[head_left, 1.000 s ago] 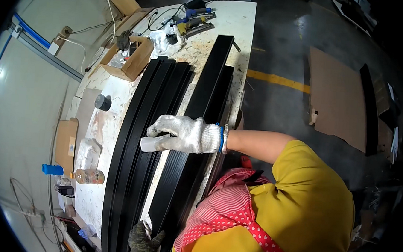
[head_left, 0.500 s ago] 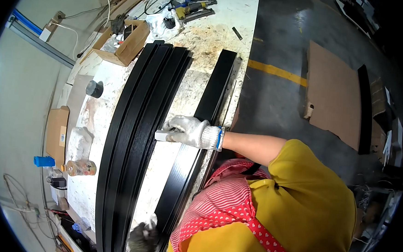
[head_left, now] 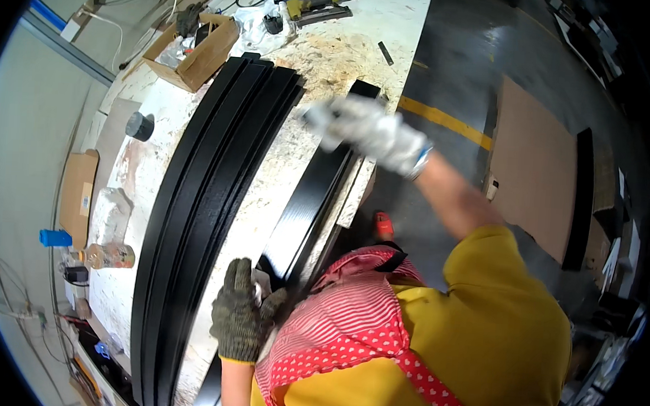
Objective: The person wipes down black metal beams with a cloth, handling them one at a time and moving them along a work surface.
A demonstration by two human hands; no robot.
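A long black strip [head_left: 318, 188] lies along the right edge of the white workbench [head_left: 266, 192]. My right hand [head_left: 374, 135], in a white glove and blurred by motion, is over the strip's far end and shut on a small white block [head_left: 317, 117]. My left hand [head_left: 244, 313], in a dark knitted glove, grips the strip's near end, with a bit of white showing between the fingers. A stack of several more black strips [head_left: 206, 196] lies to the left, apart from the single one.
An open cardboard box [head_left: 196, 54] and hand tools [head_left: 322, 5] sit at the bench's far end. A black roll [head_left: 140, 126], a white foam block [head_left: 112, 216], a bottle [head_left: 110, 255] and a blue cap [head_left: 55, 238] line the left side. A cardboard sheet [head_left: 536, 164] lies on the floor at right.
My right hand has swept with the white block from the strip's middle up to its far end. My left hand has come further into view at the near end.
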